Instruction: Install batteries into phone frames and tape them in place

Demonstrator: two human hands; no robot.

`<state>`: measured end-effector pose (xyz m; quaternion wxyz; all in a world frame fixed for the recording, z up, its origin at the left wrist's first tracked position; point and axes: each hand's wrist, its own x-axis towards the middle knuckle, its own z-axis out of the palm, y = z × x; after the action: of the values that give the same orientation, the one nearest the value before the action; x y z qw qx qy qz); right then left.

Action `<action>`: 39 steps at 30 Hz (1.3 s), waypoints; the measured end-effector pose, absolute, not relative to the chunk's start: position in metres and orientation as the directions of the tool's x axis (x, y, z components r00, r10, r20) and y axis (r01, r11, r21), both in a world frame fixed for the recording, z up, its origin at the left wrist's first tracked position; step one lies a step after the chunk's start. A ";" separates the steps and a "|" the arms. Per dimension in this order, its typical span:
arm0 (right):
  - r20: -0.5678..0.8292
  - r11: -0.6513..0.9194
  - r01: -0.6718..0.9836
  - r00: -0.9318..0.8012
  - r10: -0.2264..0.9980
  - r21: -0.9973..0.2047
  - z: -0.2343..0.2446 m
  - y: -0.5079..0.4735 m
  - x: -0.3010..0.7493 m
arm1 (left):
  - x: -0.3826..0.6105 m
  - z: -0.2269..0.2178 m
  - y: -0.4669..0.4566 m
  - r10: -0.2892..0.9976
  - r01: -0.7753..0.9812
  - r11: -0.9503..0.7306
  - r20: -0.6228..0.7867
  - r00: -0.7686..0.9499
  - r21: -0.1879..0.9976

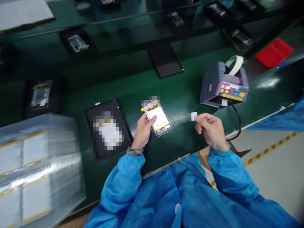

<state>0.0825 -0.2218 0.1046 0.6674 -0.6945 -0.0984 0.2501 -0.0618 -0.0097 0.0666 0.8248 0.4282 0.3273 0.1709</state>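
Note:
My left hand (143,131) is closed round the edge of an opened phone (161,118), its thumb lying over the white battery inside. A yellow tab sticks out at the phone's upper left. Between thumb and fingertips, my right hand (211,128) pinches a small white piece of tape (194,116), held apart from the phone and to its right. Above that hand stands a grey tape dispenser (211,85) with a lit red display. A white piece of tape (224,102) shows at its front.
A black tray (109,106) with a blurred item lies left of my left hand. Another black tray (165,61) is farther back. Clear plastic packaging with batteries (35,145) covers the near left. More trays with phones line the back; a red bin (274,52) sits far right.

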 end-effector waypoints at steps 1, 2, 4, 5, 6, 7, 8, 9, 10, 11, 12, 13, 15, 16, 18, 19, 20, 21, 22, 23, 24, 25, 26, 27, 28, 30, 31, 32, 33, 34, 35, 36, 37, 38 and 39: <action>-0.231 -0.115 -0.201 0.814 0.533 -0.973 0.103 -0.213 0.071 | -0.062 0.067 -0.010 0.558 -0.015 0.572 -0.375 0.740 0.820; -0.244 -0.142 -0.198 0.771 0.589 -0.970 0.101 -0.204 0.061 | -0.061 0.067 -0.011 0.557 -0.030 0.566 -0.356 0.750 0.824; -0.258 -0.192 -0.173 0.692 0.674 -0.966 0.098 -0.188 0.045 | -0.061 0.067 -0.011 0.556 -0.053 0.556 -0.323 0.765 0.830; -0.259 -0.207 -0.158 0.662 0.704 -0.965 0.097 -0.181 0.040 | -0.062 0.066 -0.011 0.556 -0.061 0.551 -0.312 0.770 0.832; -0.257 -0.215 -0.146 0.641 0.723 -0.966 0.097 -0.176 0.036 | -0.062 0.066 -0.011 0.558 -0.067 0.546 -0.303 0.773 0.835; -0.253 -0.216 -0.137 0.630 0.734 -0.967 0.097 -0.171 0.034 | -0.062 0.066 -0.011 0.558 -0.070 0.541 -0.296 0.775 0.838; -0.249 -0.215 -0.130 0.625 0.740 -0.968 0.096 -0.168 0.033 | -0.062 0.066 -0.011 0.559 -0.073 0.536 -0.289 0.777 0.841; -0.243 -0.213 -0.124 0.624 0.743 -0.969 0.096 -0.166 0.033 | -0.062 0.065 -0.011 0.559 -0.076 0.530 -0.281 0.780 0.844; -0.239 -0.213 -0.118 0.623 0.745 -0.970 0.095 -0.165 0.033 | -0.062 0.065 -0.011 0.560 -0.080 0.525 -0.273 0.783 0.847; -0.236 -0.215 -0.111 0.621 0.747 -0.970 0.095 -0.164 0.034 | -0.062 0.064 -0.011 0.560 -0.084 0.520 -0.265 0.785 0.850; -0.235 -0.219 -0.103 0.618 0.751 -0.970 0.094 -0.164 0.034 | -0.061 0.064 -0.011 0.561 -0.088 0.517 -0.259 0.787 0.852; -0.234 -0.224 -0.094 0.615 0.753 -0.970 0.093 -0.164 0.035 | -0.061 0.063 -0.011 0.561 -0.091 0.515 -0.255 0.788 0.853; -0.231 -0.235 -0.075 0.616 0.754 -0.969 0.092 -0.164 0.037 | -0.061 0.063 -0.011 0.559 -0.088 0.514 -0.255 0.789 0.853; -0.230 -0.241 -0.067 0.620 0.750 -0.968 0.092 -0.165 0.037 | -0.061 0.063 -0.011 0.558 -0.085 0.515 -0.259 0.789 0.853; -0.228 -0.251 -0.055 0.636 0.737 -0.966 0.093 -0.166 0.040 | -0.061 0.063 -0.011 0.555 -0.078 0.517 -0.264 0.789 0.852; -0.229 -0.257 -0.052 0.642 0.732 -0.965 0.093 -0.166 0.041 | -0.061 0.063 -0.011 0.555 -0.076 0.516 -0.265 0.789 0.853; -0.231 -0.262 -0.049 0.645 0.729 -0.964 0.094 -0.167 0.042 | -0.062 0.063 -0.011 0.555 -0.077 0.515 -0.264 0.789 0.854; -0.234 -0.268 -0.046 0.644 0.729 -0.962 0.095 -0.168 0.042 | -0.062 0.063 -0.011 0.556 -0.080 0.514 -0.261 0.789 0.854; -0.237 -0.273 -0.044 0.638 0.733 -0.961 0.096 -0.168 0.043 | -0.062 0.063 -0.011 0.557 -0.084 0.514 -0.258 0.789 0.854; -0.240 -0.276 -0.043 0.629 0.739 -0.960 0.096 -0.168 0.043 | -0.061 0.063 -0.011 0.559 -0.087 0.515 -0.257 0.788 0.853; -0.245 -0.280 -0.042 0.619 0.746 -0.959 0.096 -0.168 0.043 | -0.061 0.063 -0.011 0.561 -0.090 0.516 -0.257 0.787 0.852; -0.250 -0.284 -0.043 0.611 0.751 -0.958 0.097 -0.168 0.043 | -0.061 0.063 -0.011 0.563 -0.091 0.519 -0.260 0.784 0.850; -0.255 -0.288 -0.044 0.606 0.753 -0.956 0.097 -0.167 0.043 | -0.060 0.063 -0.011 0.566 -0.091 0.523 -0.265 0.781 0.848; -0.260 -0.293 -0.046 0.606 0.751 -0.955 0.097 -0.167 0.043 | -0.060 0.064 -0.011 0.568 -0.089 0.527 -0.272 0.777 0.845; -0.264 -0.298 -0.048 0.611 0.747 -0.953 0.097 -0.166 0.043 | -0.060 0.064 -0.011 0.569 -0.087 0.532 -0.280 0.773 0.842; -0.268 -0.306 -0.048 0.621 0.737 -0.951 0.097 -0.166 0.043 | -0.060 0.065 -0.011 0.571 -0.084 0.543 -0.294 0.767 0.835; -0.269 -0.308 -0.048 0.623 0.735 -0.950 0.097 -0.166 0.043 | -0.060 0.066 -0.012 0.571 -0.084 0.546 -0.298 0.765 0.833; -0.271 -0.310 -0.047 0.619 0.737 -0.949 0.098 -0.165 0.043 | -0.060 0.066 -0.012 0.571 -0.084 0.548 -0.299 0.765 0.833; -0.272 -0.312 -0.045 0.614 0.741 -0.949 0.098 -0.165 0.043 | -0.060 0.066 -0.012 0.571 -0.085 0.546 -0.297 0.765 0.833; -0.272 -0.311 -0.043 0.609 0.745 -0.949 0.098 -0.164 0.043 | -0.060 0.066 -0.012 0.572 -0.087 0.543 -0.293 0.766 0.835; -0.270 -0.310 -0.041 0.606 0.748 -0.950 0.099 -0.164 0.043 | -0.060 0.066 -0.012 0.573 -0.089 0.539 -0.288 0.768 0.838; -0.267 -0.307 -0.039 0.606 0.750 -0.951 0.099 -0.163 0.042 | -0.060 0.066 -0.012 0.573 -0.091 0.535 -0.282 0.769 0.840; -0.263 -0.304 -0.036 0.607 0.750 -0.952 0.099 -0.163 0.042 | -0.060 0.066 -0.012 0.574 -0.094 0.530 -0.276 0.771 0.843; -0.259 -0.302 -0.034 0.611 0.748 -0.953 0.099 -0.163 0.042 | -0.060 0.066 -0.012 0.574 -0.097 0.528 -0.270 0.773 0.844; -0.257 -0.302 -0.032 0.613 0.747 -0.953 0.098 -0.162 0.042 | -0.060 0.066 -0.012 0.575 -0.101 0.526 -0.266 0.774 0.844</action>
<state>0.0424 -0.1624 0.0984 0.5361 -0.7206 -0.2481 0.3630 -0.0605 -0.0121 0.0661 0.8316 0.4422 0.2678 0.2031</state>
